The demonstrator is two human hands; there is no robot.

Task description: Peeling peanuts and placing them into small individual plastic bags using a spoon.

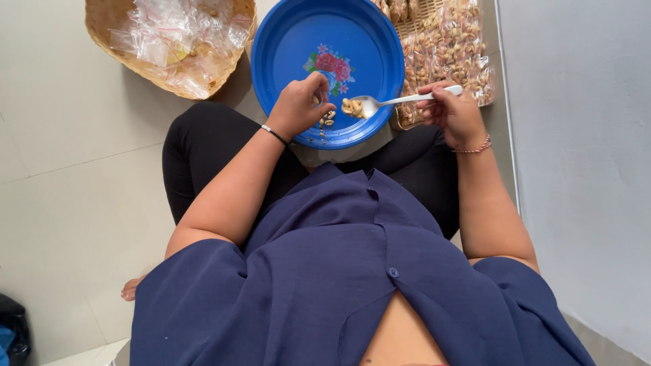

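Note:
I sit cross-legged on the floor over a round blue tray (285,41) with a pink flower painted in its middle. My right hand (453,112) grips the handle of a metal spoon (390,102) whose bowl is heaped with pale nuts (351,106). My left hand (300,105) is closed on a small clear plastic bag (327,120) with a few nuts in it, held just left of the spoon's bowl, above the tray's near rim.
A woven basket (108,20) with several empty clear bags stands at the upper left. A flat woven tray (407,27) stacked with filled nut packets (451,47) lies right of the blue tray. A pale wall runs along the right. A dark object (12,325) sits at the lower left.

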